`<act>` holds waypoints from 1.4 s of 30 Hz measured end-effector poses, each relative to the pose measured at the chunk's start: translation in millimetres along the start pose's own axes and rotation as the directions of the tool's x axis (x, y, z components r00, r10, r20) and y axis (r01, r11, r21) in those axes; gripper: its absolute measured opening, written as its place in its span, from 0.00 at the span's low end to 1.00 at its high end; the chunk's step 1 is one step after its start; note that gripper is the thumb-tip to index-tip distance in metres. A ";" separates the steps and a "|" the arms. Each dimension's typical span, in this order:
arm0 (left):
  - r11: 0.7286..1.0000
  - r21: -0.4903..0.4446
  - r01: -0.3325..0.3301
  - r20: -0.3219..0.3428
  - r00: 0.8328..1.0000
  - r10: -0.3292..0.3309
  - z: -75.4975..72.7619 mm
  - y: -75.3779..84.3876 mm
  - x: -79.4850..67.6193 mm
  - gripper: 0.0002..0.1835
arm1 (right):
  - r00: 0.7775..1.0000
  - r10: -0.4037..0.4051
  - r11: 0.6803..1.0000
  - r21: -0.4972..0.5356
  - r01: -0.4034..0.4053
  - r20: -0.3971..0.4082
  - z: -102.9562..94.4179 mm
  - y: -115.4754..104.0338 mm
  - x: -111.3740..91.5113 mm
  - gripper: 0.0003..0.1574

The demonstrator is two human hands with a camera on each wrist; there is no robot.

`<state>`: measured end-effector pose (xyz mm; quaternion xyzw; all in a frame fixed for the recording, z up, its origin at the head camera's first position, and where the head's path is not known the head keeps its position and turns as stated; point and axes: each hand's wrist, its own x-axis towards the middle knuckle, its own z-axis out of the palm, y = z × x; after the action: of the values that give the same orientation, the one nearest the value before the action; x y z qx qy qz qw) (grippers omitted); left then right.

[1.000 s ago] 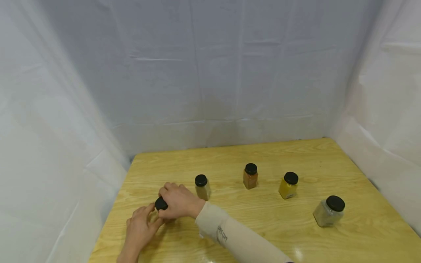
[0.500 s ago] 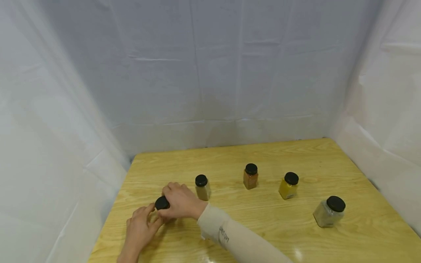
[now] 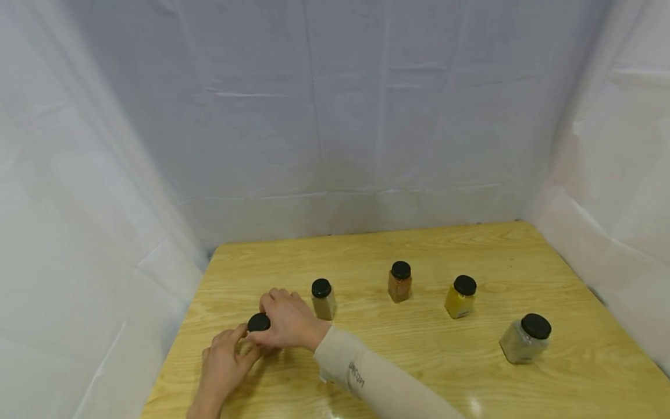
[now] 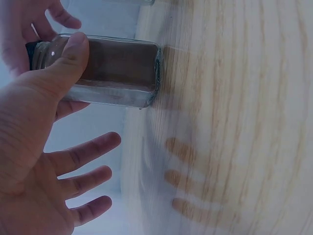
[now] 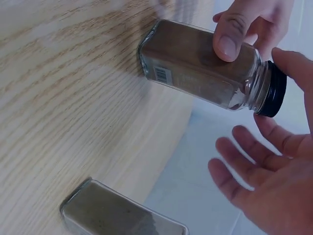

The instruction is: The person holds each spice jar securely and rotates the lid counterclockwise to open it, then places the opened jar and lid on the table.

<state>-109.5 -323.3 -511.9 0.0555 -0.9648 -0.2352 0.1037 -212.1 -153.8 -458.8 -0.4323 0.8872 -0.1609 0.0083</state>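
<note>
A square glass spice jar of brown powder stands upright near the table's left side. My left hand pinches its body between thumb and index finger; the other fingers spread free of the glass in the left wrist view. My right hand holds the jar's black lid between thumb and index finger, its remaining fingers loose. The lid sits on the jar's neck. Just beyond the right hand stands a second jar, with greenish-tan powder and a black lid. In the head view the hands hide most of the brown jar's body.
Farther right on the wooden table stand a reddish-brown jar, a yellow jar and a wider pale grey jar, all black-lidded. White sheeting surrounds the table at the back and sides.
My right hand has turned and shifted slightly rightward at the lid, showing more of the lid's top. The left hand stays almost still. The other jars stand where they were.
</note>
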 end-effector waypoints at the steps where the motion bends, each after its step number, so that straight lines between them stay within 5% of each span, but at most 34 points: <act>1: 1.000 0.001 -0.002 -0.001 1.000 0.002 -0.1 0.0 0.1 0.31 | 1.000 -0.008 1.000 0.019 0.008 0.000 -0.2 0.4 0.4 0.27; 9: 1.000 -0.008 0.014 0.034 0.999 -0.013 -2.3 0.0 1.0 0.33 | 0.994 -0.100 0.991 0.093 0.095 0.050 -4.5 1.7 1.8 0.30; 17: 1.000 -0.003 0.006 0.005 1.000 -0.006 0.0 -1.5 -0.3 0.33 | 0.999 0.007 0.998 -0.065 -0.004 0.045 -0.8 -1.7 -0.2 0.43; 25: 0.999 -0.014 0.047 0.062 0.997 -0.046 -2.1 -0.4 0.3 0.33 | 0.996 -0.054 0.998 0.027 0.053 0.069 -1.3 1.9 -1.0 0.31; 33: 1.000 -0.005 0.014 0.021 1.000 -0.014 -0.4 -2.3 -0.4 0.34 | 0.999 -0.009 0.999 -0.035 0.010 0.040 -0.4 -1.2 -0.2 0.43; 37: 0.999 -0.009 0.034 0.052 0.998 -0.033 -0.8 -1.1 0.7 0.36 | 1.000 0.026 0.998 -0.056 -0.026 -0.004 -1.7 -2.7 1.0 0.36; 42: 0.999 -0.013 0.042 0.069 0.997 -0.041 -1.9 -0.5 1.3 0.33 | 0.999 -0.032 0.998 0.051 0.030 0.035 -5.2 -1.5 0.2 0.24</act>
<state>-110.3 -324.8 -510.2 0.0665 -0.9647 -0.2462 0.0663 -211.9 -153.4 -453.4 -0.4484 0.8758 -0.1756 0.0326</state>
